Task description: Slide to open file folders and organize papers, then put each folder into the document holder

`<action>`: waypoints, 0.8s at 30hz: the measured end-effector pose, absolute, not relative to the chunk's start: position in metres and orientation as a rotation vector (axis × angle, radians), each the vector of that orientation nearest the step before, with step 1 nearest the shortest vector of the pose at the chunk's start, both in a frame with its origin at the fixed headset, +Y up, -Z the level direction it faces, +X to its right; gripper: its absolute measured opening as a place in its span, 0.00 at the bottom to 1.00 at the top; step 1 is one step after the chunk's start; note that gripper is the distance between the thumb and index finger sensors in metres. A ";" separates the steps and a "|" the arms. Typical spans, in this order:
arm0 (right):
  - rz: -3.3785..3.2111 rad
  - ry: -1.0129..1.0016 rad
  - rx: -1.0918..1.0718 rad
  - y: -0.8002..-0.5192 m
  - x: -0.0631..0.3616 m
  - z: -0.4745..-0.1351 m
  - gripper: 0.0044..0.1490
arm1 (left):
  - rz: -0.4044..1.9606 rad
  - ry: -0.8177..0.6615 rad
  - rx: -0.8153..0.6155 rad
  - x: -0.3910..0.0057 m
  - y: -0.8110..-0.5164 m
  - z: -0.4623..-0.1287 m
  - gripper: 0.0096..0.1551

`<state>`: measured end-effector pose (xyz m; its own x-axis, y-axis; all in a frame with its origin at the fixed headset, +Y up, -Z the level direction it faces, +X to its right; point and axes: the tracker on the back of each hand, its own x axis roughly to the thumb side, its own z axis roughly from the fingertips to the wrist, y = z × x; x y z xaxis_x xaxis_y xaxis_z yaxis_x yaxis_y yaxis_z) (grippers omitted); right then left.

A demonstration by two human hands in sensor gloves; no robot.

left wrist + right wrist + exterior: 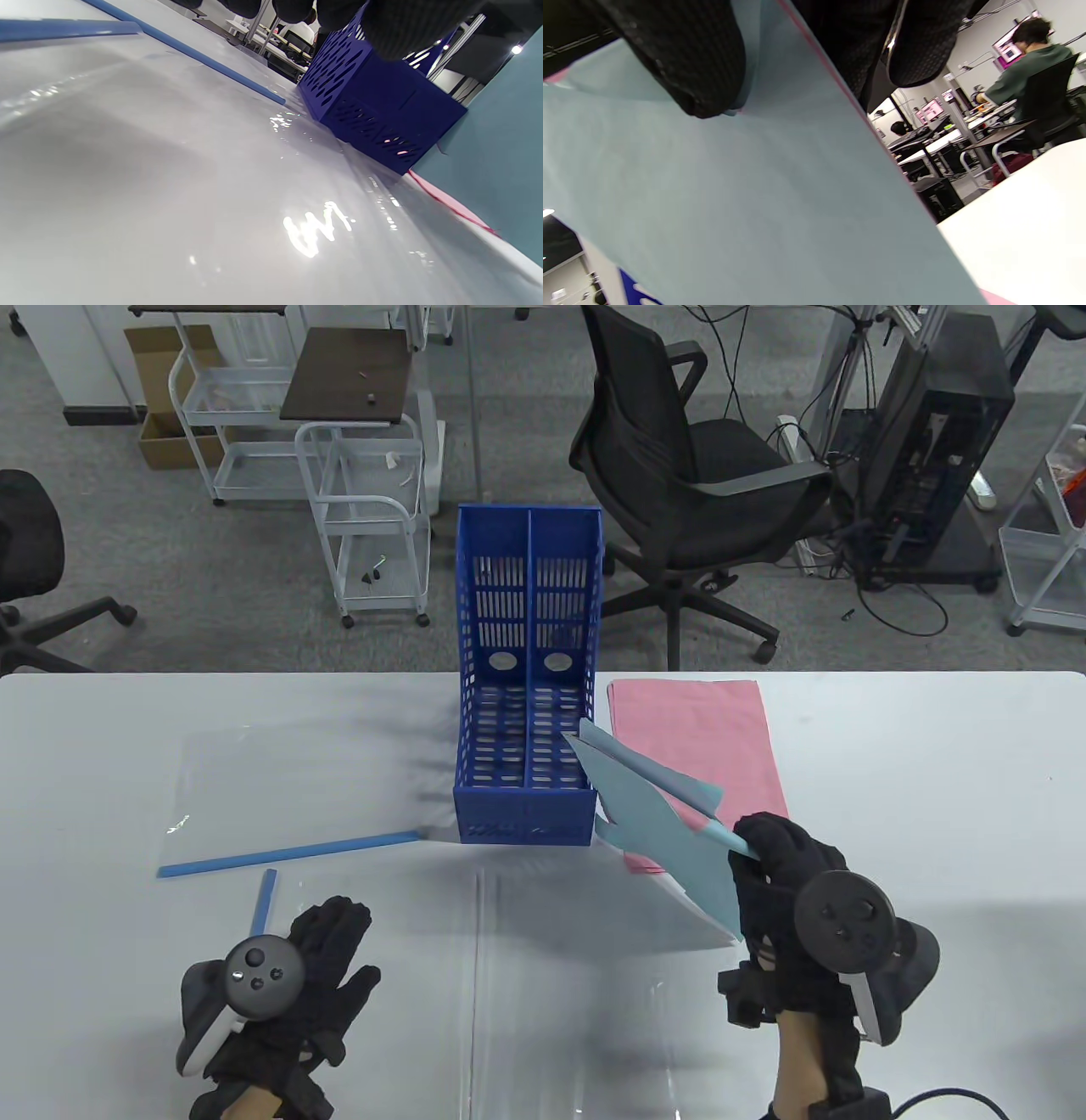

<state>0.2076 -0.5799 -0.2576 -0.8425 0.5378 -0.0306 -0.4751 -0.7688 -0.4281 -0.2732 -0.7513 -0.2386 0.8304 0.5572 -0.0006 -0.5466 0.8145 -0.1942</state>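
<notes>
Right hand point(785, 869) (gripping papers point(670, 831)) beside holder point(526, 814)

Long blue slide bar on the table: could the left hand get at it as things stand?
Probably yes: the left hand is open and holds nothing, and the long blue slide bar lies uncovered just beyond it.

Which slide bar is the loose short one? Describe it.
Start at the blue document holder mid-table, then look down-left to the left hand. Just above it lies the short blue bar, nearly upright, unlike the long blue bar slanting toward the holder.
</notes>
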 end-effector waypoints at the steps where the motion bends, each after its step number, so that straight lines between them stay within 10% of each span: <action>1: 2.515 -0.540 -0.176 -0.574 0.205 -0.255 0.26 | 0.618 -0.067 -0.191 -0.273 -0.752 -0.239 0.43; 17: 2.108 0.065 0.490 -0.574 0.134 -0.269 0.26 | 1.181 -0.419 -0.093 -0.281 -0.748 -0.239 0.57; 24: 2.006 0.245 0.619 -0.591 0.097 -0.273 0.27 | 1.388 -0.505 -0.190 -0.278 -0.748 -0.240 0.28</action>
